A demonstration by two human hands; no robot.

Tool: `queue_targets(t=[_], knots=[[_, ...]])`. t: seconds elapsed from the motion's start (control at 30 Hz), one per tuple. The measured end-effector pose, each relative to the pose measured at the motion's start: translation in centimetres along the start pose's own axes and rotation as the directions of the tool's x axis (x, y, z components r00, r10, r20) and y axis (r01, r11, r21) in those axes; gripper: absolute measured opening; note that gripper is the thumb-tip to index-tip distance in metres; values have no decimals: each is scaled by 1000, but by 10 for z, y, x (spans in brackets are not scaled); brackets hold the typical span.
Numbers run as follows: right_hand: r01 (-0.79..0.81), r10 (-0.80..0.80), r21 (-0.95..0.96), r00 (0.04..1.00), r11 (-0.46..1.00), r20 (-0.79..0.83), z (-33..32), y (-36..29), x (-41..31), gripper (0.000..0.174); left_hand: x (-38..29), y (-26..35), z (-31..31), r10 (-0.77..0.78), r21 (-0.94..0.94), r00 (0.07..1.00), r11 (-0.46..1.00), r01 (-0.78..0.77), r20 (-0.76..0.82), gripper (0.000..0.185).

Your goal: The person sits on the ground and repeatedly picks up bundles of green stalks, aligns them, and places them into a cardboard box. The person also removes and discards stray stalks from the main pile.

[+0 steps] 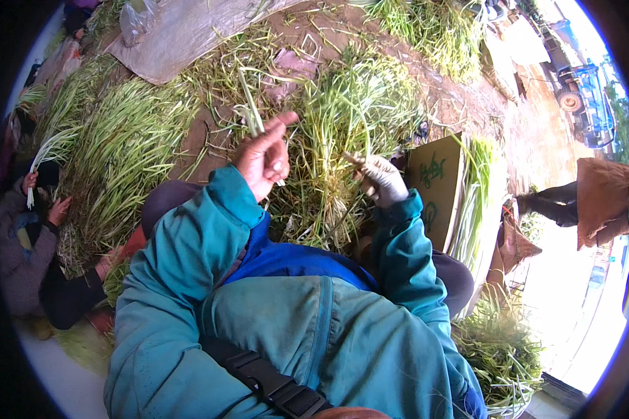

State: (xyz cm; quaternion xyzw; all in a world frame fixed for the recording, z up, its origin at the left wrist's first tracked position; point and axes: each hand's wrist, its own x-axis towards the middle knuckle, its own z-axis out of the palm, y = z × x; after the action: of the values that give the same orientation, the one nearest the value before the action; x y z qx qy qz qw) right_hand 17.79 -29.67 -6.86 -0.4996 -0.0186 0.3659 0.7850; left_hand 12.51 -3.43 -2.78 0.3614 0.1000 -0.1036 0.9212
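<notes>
My left hand [264, 157] is closed around a few pale green-white vegetable stalks [251, 102], which stick up past the fingers; its index finger points outward. To the right, my right hand [380, 178], in a pale glove or wrapping, pinches a thin green leaf [367, 139] that rises from the fingers and blurs at its upper end. Beneath and between both hands spreads a loose heap of long green leaves [335, 136], partly yellowed. Beside my right hand stands a cardboard box [435, 183] bearing green writing, with long green stalks [472, 194] along its far side.
A large pile of green stalks [131, 141] lies on the left. Another person [21, 251] sits there holding a bunch of stalks [47, 149]. A pale sheet [188, 36] covers ground ahead. More leaves [498, 345] lie lower right; a blue vehicle [589, 105] stands farther off.
</notes>
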Motion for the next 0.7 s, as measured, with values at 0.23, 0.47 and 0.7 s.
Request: queue_targets(t=[0.23,0.47,0.7], knots=[[-64,29,-339,994,939,-107,67,34,-30,20,3,-46,-2,-133,278,985,947,159,-110,23],[-147,96,-287,978,947,-184,67,56,-27,21,-2,-53,-1,-187,307,982,933,189,-34,18],[-4,-86,-347,966,938,-243,76,54,-22,36,10,-68,-9,-130,397,989,906,145,-64,13]])
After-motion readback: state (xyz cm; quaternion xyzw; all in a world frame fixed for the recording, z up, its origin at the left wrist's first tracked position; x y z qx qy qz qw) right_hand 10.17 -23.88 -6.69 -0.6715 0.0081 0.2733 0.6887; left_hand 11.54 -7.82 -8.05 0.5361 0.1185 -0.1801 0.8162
